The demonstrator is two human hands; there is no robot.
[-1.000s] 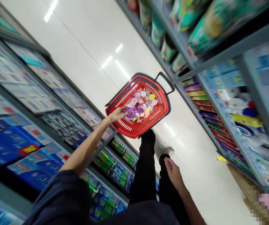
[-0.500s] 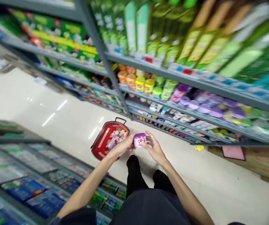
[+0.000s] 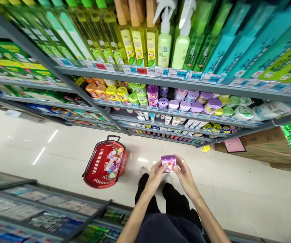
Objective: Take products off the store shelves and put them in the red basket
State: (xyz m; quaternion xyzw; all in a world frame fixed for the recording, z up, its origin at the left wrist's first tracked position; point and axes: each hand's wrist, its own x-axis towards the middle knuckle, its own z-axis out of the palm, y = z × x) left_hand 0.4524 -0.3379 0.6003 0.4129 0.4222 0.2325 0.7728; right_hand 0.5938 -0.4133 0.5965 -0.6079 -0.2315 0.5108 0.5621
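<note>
A small purple tub with a darker purple lid and a red-and-white print, which looks like an air freshener (image 3: 169,163), is held upright in front of my body. My left hand (image 3: 156,172) grips its left side, thumb on the front. On the other side my right hand (image 3: 184,168) holds it too, a ring showing on one finger. Similar purple tubs (image 3: 152,94) stand stacked on the shelf ahead. To the left on the floor, a red shopping basket (image 3: 102,165) contains several small tubs and packs.
Spray bottles (image 3: 164,44) and tall teal bottles line the upper shelf (image 3: 145,80) above price tags. Cardboard boxes (image 3: 264,141) and a pink sign (image 3: 234,145) are at the right. Another stocked shelf (image 3: 94,217) borders the aisle at lower left. A yellow tag (image 3: 206,149) lies near the shelf foot.
The view has swung to the right, so the shelves and basket appear further left. Both hands still hold the purple tub, now farther from the basket.
</note>
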